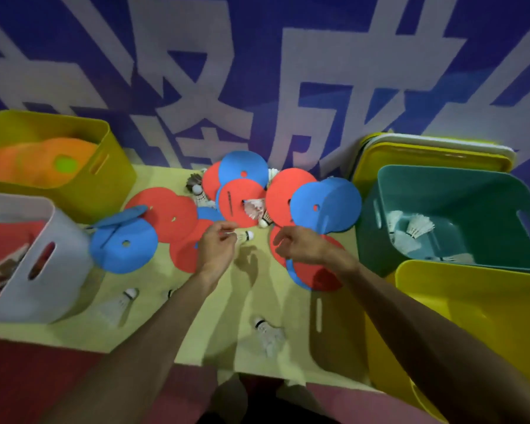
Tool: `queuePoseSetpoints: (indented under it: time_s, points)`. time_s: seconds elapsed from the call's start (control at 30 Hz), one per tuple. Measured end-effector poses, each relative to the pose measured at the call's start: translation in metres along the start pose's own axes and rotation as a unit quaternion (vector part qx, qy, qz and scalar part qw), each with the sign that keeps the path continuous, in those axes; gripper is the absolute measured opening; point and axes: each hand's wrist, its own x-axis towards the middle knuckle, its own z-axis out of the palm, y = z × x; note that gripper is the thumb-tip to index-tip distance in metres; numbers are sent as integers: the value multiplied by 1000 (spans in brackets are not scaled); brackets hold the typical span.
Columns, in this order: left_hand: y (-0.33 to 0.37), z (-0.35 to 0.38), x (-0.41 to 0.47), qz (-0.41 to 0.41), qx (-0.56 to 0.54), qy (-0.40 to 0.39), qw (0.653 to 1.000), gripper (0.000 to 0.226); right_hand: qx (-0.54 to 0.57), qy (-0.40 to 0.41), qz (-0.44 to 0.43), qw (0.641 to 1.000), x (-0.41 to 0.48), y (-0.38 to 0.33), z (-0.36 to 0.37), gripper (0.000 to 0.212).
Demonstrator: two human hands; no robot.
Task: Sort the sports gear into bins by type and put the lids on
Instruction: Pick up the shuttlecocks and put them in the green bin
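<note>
Red discs [166, 212] and blue discs [123, 249] with small centre holes lie piled across the middle of the yellow-green table [166, 325]. White shuttlecocks lie among them [256, 209] and near the front edge [120, 304] [268, 332]. My left hand [216, 246] hovers over the pile's front with its fingertips pinched on the feathers of a shuttlecock [247, 236]. Just to its right, my right hand [300, 244] hangs over a red disc [322, 276], its fingers loosely curled and holding nothing.
A yellow bin [110, 166] at the back left holds orange discs. A white bin [62, 249] on the left holds red discs. On the right a teal bin [441, 185] holds shuttlecocks, with stacked lids [435, 151] behind it and a yellow bin [471, 301] in front.
</note>
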Motion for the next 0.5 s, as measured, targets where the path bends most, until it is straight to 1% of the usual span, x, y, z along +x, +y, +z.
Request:
queuePoseSetpoints:
  time_s: [0.07,0.13,0.17,0.2,0.27,0.33,0.37,0.43,0.5]
  points:
    - [-24,-17,-4,-21,13,18,1000,19,-20,-98,-28,995,0,-2,24,19]
    - [-49,-31,-10,-42,32,34,998,20,1,-160,-32,987,1,-2,43,7]
    - [-59,-36,-14,-49,46,36,997,21,6,-184,-35,982,1,-2,50,11]
    - [-69,-40,-19,-59,62,38,996,20,-15,-218,-33,975,0,-4,55,17]
    - [-81,-45,-30,-77,80,53,992,19,-117,-279,-41,952,-1,-4,63,43]
    - [-87,-47,-40,-91,90,80,989,24,-212,-314,-59,924,-2,-1,73,65]
    - [-89,-48,-43,-94,98,93,986,27,-246,-324,-62,912,-3,2,79,70]
    - [-95,-49,-48,-108,107,101,983,34,-287,-337,-66,894,-5,7,92,73]
    - [-102,-49,-52,-137,100,90,981,39,-289,-336,-71,894,-8,11,102,71]
